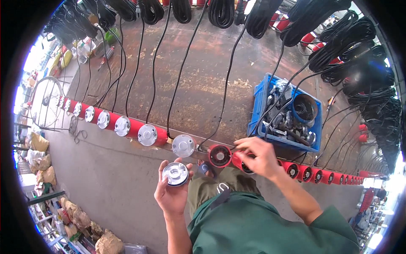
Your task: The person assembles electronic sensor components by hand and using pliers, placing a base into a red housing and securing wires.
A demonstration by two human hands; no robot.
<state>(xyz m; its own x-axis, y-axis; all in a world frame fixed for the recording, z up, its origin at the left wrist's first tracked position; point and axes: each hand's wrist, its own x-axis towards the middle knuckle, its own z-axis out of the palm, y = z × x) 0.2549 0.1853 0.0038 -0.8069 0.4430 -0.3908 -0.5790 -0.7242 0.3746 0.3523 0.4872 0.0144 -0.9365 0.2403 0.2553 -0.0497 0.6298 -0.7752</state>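
Silver round cap (175, 174) lies in the left hand (172, 192), fingers curled around its rim, to the left of the blue crate (257, 108). Before the crate, the right hand (258, 158) bends loosely over a red cylinder (237, 160); I can't tell its grip.

room over the worktop (198, 82) between slanting black cables (229, 71), those strands barring sideways sweeps, coiled bundles (261, 17) crowding the far edge, blue crate (277, 141) beyond the right hand (262, 158), red cylinders (161, 136) lining the near edge, passage above the floor (122, 178) left of the left hand (172, 198)
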